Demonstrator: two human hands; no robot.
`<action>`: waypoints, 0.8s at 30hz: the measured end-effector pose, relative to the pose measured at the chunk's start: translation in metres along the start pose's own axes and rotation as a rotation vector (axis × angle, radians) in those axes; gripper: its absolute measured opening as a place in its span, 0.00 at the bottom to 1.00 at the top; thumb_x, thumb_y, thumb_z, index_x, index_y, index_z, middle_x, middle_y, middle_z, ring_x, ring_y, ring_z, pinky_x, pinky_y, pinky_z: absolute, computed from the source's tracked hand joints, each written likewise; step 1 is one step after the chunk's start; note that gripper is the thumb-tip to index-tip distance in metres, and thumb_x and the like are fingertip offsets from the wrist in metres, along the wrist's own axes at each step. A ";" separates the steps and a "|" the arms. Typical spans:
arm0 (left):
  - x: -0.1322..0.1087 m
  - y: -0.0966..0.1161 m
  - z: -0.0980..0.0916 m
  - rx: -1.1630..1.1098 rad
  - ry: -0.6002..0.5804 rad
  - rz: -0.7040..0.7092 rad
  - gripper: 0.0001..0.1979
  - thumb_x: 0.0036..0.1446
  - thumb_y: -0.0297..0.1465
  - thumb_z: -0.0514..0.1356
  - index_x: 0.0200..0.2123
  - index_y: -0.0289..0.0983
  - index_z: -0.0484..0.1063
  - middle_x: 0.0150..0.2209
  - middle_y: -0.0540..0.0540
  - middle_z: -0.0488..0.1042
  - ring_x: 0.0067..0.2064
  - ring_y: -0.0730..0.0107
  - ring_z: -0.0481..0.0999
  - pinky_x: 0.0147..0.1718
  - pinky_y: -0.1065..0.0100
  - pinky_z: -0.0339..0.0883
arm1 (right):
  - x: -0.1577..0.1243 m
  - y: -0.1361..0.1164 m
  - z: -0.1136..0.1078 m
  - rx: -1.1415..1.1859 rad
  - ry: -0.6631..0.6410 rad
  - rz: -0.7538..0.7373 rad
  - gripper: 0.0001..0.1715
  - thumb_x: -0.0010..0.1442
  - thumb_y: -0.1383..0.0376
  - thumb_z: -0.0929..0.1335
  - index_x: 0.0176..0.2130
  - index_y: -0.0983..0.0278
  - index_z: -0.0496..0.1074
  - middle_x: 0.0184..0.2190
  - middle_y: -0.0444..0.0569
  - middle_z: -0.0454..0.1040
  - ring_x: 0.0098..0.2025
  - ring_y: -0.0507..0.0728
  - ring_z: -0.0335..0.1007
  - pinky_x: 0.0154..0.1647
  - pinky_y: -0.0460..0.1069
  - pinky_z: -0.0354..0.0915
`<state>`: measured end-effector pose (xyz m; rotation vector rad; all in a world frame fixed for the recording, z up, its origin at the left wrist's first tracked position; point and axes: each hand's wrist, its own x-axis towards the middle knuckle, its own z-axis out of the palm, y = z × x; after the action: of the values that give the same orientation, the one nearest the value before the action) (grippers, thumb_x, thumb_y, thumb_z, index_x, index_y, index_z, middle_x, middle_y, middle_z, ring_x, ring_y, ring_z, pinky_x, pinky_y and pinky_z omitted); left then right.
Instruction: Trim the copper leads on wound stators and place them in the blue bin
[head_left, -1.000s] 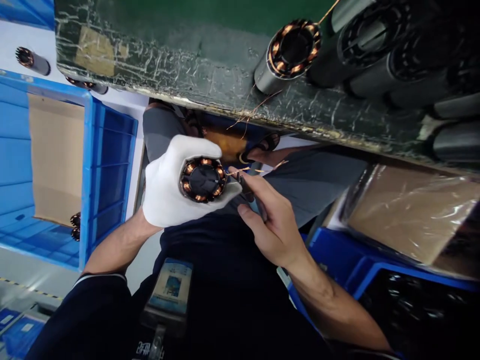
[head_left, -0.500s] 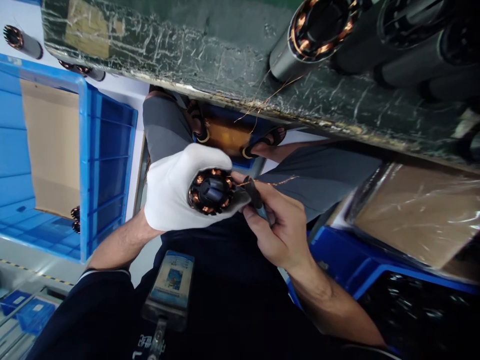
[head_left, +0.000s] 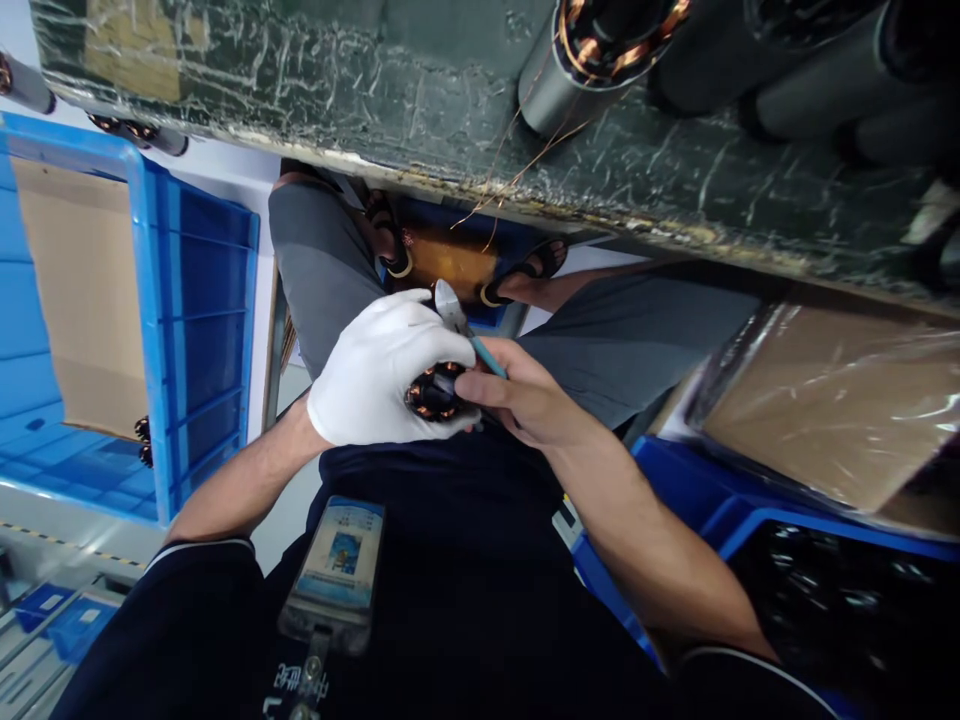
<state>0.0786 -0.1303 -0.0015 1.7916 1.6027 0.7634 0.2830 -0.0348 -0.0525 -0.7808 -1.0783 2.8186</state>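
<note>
My left hand [head_left: 379,375], in a white glove, is wrapped round a wound motor stator [head_left: 424,404]. The stator's round end, with copper windings and black insulation, faces up between thumb and fingers. My bare right hand [head_left: 529,395] is closed on a pair of cutting pliers [head_left: 451,308] with a teal handle. The metal jaws point up and away from me, past the gloved fingers. My right thumb or a finger lies over the right side of the stator's end and hides part of it. The twisted copper wire end cannot be made out behind my fingers.
On the worn, film-covered bench edge [head_left: 315,110] stands a stator [head_left: 559,95] with loose copper wires hanging down. Several dark cylinders stand at its right. A blue crate [head_left: 199,320] with cardboard is at left. A plastic-wrapped carton [head_left: 832,400] and another blue bin [head_left: 739,535] are at right.
The pliers have turned in my right hand, so their jaws now show above the gloved fingers. My right hand has moved left against the stator, and the wire end has gone from view.
</note>
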 end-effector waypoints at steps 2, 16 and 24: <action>-0.004 0.008 -0.014 0.058 -0.022 -0.016 0.26 0.57 0.52 0.77 0.52 0.47 0.79 0.51 0.44 0.86 0.57 0.43 0.86 0.72 0.34 0.71 | -0.004 -0.001 -0.004 -0.041 0.108 -0.044 0.27 0.56 0.51 0.87 0.46 0.59 0.81 0.32 0.40 0.78 0.25 0.52 0.71 0.25 0.47 0.69; 0.006 0.006 0.021 -1.193 -0.283 -0.444 0.18 0.53 0.33 0.79 0.46 0.37 0.82 0.45 0.42 0.88 0.46 0.54 0.89 0.47 0.58 0.84 | -0.044 -0.028 0.013 -0.820 0.185 -0.571 0.30 0.63 0.63 0.83 0.62 0.54 0.80 0.69 0.53 0.82 0.66 0.69 0.83 0.62 0.62 0.82; 0.010 0.023 -0.001 -0.887 -0.180 -0.424 0.21 0.53 0.33 0.82 0.44 0.40 0.76 0.40 0.49 0.83 0.43 0.61 0.86 0.42 0.65 0.79 | -0.090 -0.070 -0.004 -1.436 0.073 -0.512 0.50 0.68 0.72 0.69 0.82 0.46 0.66 0.60 0.53 0.80 0.58 0.68 0.83 0.62 0.64 0.80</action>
<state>0.0939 -0.1222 0.0165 0.8263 1.1734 0.8809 0.3532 0.0034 0.0297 -0.4172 -2.6998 1.2573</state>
